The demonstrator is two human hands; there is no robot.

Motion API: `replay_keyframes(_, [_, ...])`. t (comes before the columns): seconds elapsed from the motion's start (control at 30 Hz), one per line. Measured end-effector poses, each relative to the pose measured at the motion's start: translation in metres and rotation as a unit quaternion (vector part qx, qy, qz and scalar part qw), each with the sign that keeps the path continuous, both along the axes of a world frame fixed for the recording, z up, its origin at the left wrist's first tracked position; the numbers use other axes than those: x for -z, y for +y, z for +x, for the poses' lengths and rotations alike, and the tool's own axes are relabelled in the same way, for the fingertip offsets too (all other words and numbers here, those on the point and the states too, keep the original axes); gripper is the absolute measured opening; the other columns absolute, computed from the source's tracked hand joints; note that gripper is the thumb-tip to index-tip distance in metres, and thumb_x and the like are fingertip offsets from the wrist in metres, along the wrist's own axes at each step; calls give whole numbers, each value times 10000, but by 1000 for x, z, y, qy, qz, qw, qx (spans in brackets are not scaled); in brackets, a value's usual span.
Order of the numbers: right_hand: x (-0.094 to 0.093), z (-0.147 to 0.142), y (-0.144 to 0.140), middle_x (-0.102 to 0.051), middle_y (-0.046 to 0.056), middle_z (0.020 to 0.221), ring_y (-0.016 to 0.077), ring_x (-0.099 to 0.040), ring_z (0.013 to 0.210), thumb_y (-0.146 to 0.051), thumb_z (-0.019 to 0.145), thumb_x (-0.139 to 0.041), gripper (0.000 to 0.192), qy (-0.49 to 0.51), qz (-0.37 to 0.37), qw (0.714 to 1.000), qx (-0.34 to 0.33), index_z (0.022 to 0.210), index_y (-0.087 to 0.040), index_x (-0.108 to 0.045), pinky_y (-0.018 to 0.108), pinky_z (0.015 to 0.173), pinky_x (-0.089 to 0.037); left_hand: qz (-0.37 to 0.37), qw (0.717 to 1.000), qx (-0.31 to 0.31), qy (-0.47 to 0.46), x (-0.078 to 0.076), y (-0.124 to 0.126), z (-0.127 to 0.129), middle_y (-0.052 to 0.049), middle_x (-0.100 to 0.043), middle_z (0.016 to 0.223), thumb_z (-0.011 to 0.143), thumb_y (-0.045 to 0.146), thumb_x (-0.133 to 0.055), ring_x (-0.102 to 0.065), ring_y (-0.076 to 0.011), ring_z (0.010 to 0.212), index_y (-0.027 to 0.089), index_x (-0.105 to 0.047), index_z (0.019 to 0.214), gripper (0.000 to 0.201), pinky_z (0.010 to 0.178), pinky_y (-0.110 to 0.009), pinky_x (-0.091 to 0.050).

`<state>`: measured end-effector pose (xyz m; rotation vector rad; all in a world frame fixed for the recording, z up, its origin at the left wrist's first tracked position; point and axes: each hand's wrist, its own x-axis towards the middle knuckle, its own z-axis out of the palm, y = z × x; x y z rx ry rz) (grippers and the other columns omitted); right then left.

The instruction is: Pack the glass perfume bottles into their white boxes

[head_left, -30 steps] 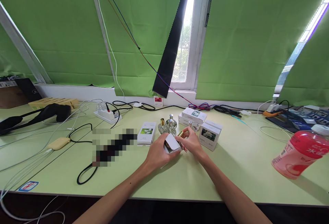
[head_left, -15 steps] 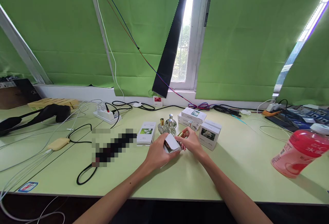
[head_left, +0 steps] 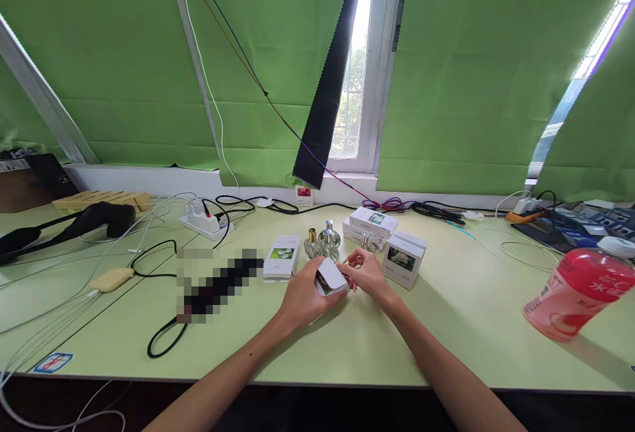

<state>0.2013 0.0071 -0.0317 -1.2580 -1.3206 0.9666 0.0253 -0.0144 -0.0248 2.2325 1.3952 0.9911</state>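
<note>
I'm watching the left hand (head_left: 303,294) gripping a small white cardboard box (head_left: 331,276) above the smooth green table (head_left: 446,326), while the right hand (head_left: 366,275) is pinching a gold-capped bottle (head_left: 346,262) at its opening.

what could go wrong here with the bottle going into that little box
The right hand has the gold-capped bottle almost hidden at the mouth of the small white box that the left hand grips; a crooked entry might crumple the flap. The standing glass bottles sit right behind the knuckles and could be knocked over.
</note>
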Motion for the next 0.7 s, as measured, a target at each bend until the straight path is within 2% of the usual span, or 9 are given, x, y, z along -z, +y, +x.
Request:
replay_keyframes(0.23, [2,-1,1,-612,-24,522,95,-495,336,-443,769,-726,330,2,0,1000,-23,656,-210,-521,214,338,-379,11,1000,4,-5,2,1,0,-81,-714,1111,738,488,-772,-690,-274,950,215,-616,1164,530,747,-356,-521])
replay_keyframes(0.47, [6,0,4,-586,-36,515,82,-464,334,-369,806,-665,269,-28,7,999,-33,653,-212,-508,207,336,-367,12,1000,6,-1,1,1,0,-67,-720,1096,725,479,-778,-694,-272,934,218,-625,1128,505,700,-339,-518])
replay_keyframes(0.7, [3,-1,2,-536,-55,493,77,-428,339,-342,812,-627,243,-45,10,997,-64,652,-220,-491,198,328,-323,5,1000,9,4,0,1,0,-62,-721,1090,724,468,-777,-690,-265,933,213,-617,1134,509,724,-344,-518])
